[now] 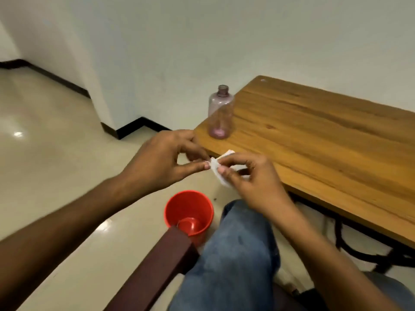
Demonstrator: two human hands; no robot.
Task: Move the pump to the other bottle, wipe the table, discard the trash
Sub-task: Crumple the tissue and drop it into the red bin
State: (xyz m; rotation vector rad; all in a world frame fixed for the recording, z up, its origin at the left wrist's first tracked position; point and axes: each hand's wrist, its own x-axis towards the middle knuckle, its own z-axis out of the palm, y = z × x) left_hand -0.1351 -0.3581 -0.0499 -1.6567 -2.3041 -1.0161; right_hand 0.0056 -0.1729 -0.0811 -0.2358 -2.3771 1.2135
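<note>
A clear pinkish bottle [220,113] without a pump stands upright on the left end of the wooden table [325,135]. A small white tissue [215,167] is held in the air just off the table's near left corner. My right hand [249,178] grips most of it between thumb and fingers. My left hand [166,158] pinches its left edge between thumb and forefinger. Below the hands, on the floor, stands a red bin [189,213] with its mouth up. No pump and no second bottle are in view.
A dark wooden chair arm [161,263] overlaps the bin's near rim. My knee in blue jeans [238,250] is right of the bin. Black metal table legs [359,243] show under the table. The glossy tiled floor [49,142] stretches left; white walls stand behind.
</note>
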